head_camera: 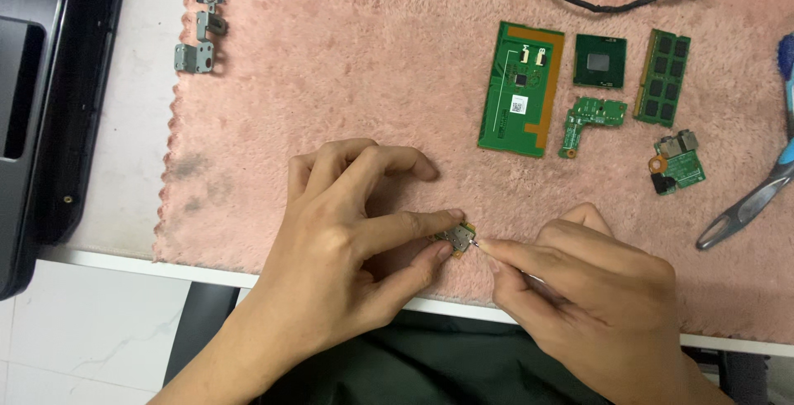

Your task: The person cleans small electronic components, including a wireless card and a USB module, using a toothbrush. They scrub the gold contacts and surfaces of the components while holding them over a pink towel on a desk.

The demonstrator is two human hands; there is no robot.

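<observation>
At the pink mat's (372, 66) near edge, the left hand (347, 239) pinches a small green circuit board (456, 236) between thumb and forefinger. The right hand (587, 289) touches a thin metal tool (478, 244) to it. 5 green boards lie toward the mat's far right corner, including a large touchpad board (519, 88) and a memory module (662, 77).

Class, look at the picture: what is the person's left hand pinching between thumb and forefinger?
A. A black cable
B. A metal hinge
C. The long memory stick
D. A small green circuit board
D: the left hand pinches a small green circuit board at the mat's near edge, while the memory stick, black cable and metal hinge lie untouched farther away.
</observation>
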